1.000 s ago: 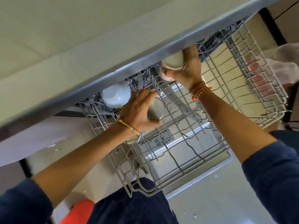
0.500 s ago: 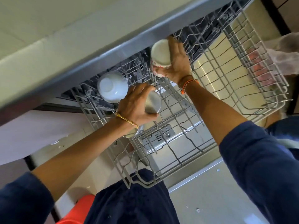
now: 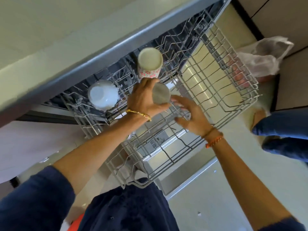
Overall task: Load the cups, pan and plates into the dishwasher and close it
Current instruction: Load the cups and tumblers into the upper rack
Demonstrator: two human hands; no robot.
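Observation:
The grey wire dishwasher rack [image 3: 233,90] is pulled out under the counter edge. A white cup with a pink flower pattern [image 3: 150,64] stands upside down at the rack's back, free of any hand. A plain white cup [image 3: 103,95] sits upside down to its left. My left hand [image 3: 143,99] grips a steel cup [image 3: 161,95], held bottom-up over the rack's middle. My right hand [image 3: 190,117] hovers over the rack wires just right of the steel cup, fingers spread and holding nothing.
The counter edge [image 3: 116,45] overhangs the rack's back. The open dishwasher door [image 3: 166,147] lies under the rack. A plastic bag [image 3: 263,59] sits on the floor at the right, a red object [image 3: 75,222] at the bottom left. A blue-clad leg [image 3: 283,130] stands to the right.
My right hand let go of the flowered cup at the rack's back and drew back toward me beside the steel cup. My left hand kept its hold on the steel cup.

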